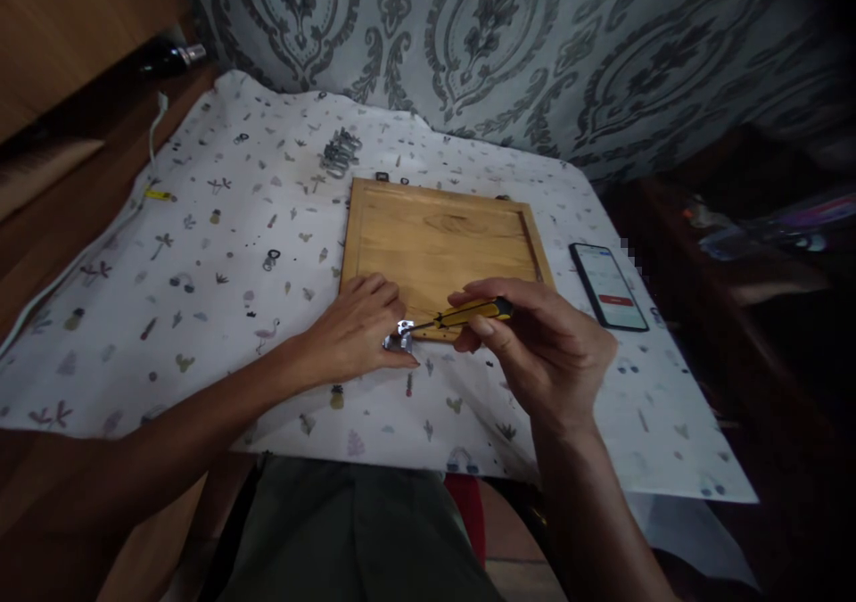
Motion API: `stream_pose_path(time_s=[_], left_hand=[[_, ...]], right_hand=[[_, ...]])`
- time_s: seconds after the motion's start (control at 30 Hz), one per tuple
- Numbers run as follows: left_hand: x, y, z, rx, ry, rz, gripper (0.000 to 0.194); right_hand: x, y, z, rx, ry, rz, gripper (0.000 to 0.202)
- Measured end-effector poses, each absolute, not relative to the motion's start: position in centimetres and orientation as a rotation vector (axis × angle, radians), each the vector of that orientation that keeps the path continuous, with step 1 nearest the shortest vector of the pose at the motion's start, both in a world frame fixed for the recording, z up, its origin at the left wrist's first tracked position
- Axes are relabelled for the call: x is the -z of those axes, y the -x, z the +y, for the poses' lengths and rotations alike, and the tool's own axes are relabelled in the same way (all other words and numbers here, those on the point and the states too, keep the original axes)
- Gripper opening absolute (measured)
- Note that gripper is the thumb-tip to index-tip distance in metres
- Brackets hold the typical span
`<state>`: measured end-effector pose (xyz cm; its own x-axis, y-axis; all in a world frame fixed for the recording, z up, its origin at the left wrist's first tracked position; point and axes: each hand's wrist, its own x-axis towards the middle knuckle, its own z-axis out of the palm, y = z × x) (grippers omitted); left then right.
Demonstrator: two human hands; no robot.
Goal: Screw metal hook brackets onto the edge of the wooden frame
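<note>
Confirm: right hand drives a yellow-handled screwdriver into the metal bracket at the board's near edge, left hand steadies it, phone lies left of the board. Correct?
Not quite. In the head view the phone lies right of the wooden board, not left. The rest holds: right hand holds the yellow-handled screwdriver to the metal bracket; left hand steadies it.

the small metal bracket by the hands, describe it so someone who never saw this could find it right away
Start at the wooden board lying on the patterned cloth. At its near edge the left hand pins a small shiny metal bracket, and the yellow screwdriver in the right hand points its tip at it. The other metal pieces lie piled beyond the board's far edge.
</note>
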<state>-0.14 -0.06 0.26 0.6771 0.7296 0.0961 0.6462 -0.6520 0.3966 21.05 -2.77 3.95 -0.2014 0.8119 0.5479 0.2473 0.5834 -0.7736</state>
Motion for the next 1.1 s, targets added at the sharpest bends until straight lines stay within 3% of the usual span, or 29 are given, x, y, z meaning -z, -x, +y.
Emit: stream_pose_path(time_s=[0.17,0.77,0.93,1.1], left_hand=[[-0.1,0.2,0.0,-0.374,-2.561,1.076,0.045],[-0.1,0.2,-0.1,-0.386,-2.597,1.083,0.047],[0.1,0.3,-0.1,-0.413,-2.602,1.077,0.049],[0.0,0.3,0.0,-0.413,-2.600,1.065,0.045]], right_hand=[[-3.3,-20.8,-2.4,-0.475,0.905,-1.754,0.014],[-2.7,-20.7,-2.2,-0.372,0.911,-1.735,0.015],[-3.1,-20.3,-2.8,-0.126,0.890,-1.516,0.015],[-3.0,-20.3,-3.0,-0.162,0.974,-1.449,0.016]])
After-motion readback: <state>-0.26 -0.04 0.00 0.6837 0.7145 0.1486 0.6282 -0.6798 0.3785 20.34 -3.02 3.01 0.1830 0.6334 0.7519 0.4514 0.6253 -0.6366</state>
